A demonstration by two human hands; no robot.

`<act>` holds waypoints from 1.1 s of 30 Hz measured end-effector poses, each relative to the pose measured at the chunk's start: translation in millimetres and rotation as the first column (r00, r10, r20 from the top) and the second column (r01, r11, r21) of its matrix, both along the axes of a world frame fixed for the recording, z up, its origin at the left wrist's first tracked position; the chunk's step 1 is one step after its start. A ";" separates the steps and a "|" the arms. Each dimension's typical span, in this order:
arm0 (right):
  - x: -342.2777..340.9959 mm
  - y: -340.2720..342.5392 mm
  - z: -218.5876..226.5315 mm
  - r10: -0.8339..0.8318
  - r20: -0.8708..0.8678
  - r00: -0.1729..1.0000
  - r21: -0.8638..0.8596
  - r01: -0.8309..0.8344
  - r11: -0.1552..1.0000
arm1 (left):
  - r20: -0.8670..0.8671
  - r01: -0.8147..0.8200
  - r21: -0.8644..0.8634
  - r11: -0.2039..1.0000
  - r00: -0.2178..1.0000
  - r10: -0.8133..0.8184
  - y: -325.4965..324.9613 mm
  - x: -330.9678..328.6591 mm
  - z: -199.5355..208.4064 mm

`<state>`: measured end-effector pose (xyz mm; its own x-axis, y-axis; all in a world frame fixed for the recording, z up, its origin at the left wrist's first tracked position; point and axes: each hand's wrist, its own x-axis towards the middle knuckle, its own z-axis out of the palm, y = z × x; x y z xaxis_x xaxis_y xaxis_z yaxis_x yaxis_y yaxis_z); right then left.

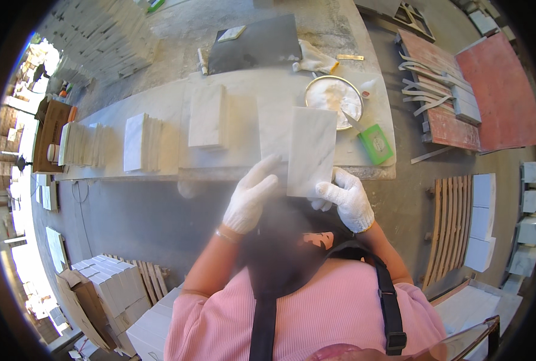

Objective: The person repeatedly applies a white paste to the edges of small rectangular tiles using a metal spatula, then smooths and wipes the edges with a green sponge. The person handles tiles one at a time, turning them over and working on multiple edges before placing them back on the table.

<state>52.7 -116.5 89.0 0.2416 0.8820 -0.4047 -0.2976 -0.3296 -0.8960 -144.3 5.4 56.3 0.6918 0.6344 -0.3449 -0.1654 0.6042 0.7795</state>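
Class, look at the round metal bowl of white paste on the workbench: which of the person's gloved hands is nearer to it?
Right. The right hand holds the marble tile's lower edge, below the bowl. The left hand touches the tile's left side, farther away.

A stone-tile workshop, going by the stock all around: stacks of white marble tiles (207,115) along a dusty slab workbench (250,90), more tile piles (108,283) on the concrete floor (135,216), boxed slabs (481,219) beside wooden slats (448,222). On the bench, a round pan of white paste (334,99) with a putty knife (353,123), a green sponge block (375,143). Red boards (496,90) to one side.
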 end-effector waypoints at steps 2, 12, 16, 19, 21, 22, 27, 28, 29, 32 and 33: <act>-4.7 -4.9 -1.1 0.039 -0.048 0.998 0.008 -0.038 0.999 | 0.023 0.023 0.063 0.998 0.999 -0.025 5.7 6.3 6.6; 25.4 13.3 4.7 -0.008 0.284 0.959 0.062 -0.010 0.998 | -0.062 0.105 0.194 0.975 0.994 -0.095 -1.4 22.3 26.7; 42.7 44.8 28.3 -0.308 0.479 0.822 0.279 0.190 0.941 | -0.117 0.100 0.272 0.957 0.991 -0.070 -3.3 20.2 27.6; 32.5 58.0 42.1 -0.360 0.413 0.836 0.479 0.137 0.867 | -0.135 0.108 0.293 0.950 0.988 -0.071 -6.1 14.9 31.8; 18.5 62.8 44.6 -0.291 0.609 0.738 0.396 0.035 0.918 | -0.142 0.090 0.311 0.946 0.989 -0.048 -10.5 12.6 35.4; 14.5 64.8 44.3 -0.283 0.704 0.652 0.415 -0.053 0.908 | -0.127 0.074 0.332 0.940 0.991 -0.034 -10.8 14.4 36.0; 6.3 67.8 27.9 -0.184 0.786 0.590 0.331 -0.151 0.931 | -0.123 0.075 0.315 0.946 0.992 -0.037 -12.9 6.8 42.4; 9.9 65.5 24.5 -0.211 0.786 0.581 0.354 -0.143 0.924 | -0.113 0.069 0.293 0.954 0.993 -0.038 -12.7 5.6 41.7; 14.7 62.9 21.7 -0.223 0.793 0.567 0.338 -0.105 0.935 | -0.089 0.072 0.273 0.959 0.995 -0.049 -12.3 5.5 40.3; 24.2 51.4 19.3 -0.243 0.654 0.717 0.269 0.081 0.960 | -0.080 0.041 0.224 0.974 0.997 -0.024 -5.6 3.3 37.2; 24.1 47.4 19.8 -0.245 0.600 0.762 0.255 0.108 0.961 | -0.049 0.026 0.163 0.986 0.999 -0.019 -4.8 2.3 37.0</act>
<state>76.9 -69.1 108.9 0.5382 0.8404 0.0630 0.3101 -0.1280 -0.9420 -141.9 0.6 93.3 0.6920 0.6693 -0.2705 -0.1139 0.4713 0.8746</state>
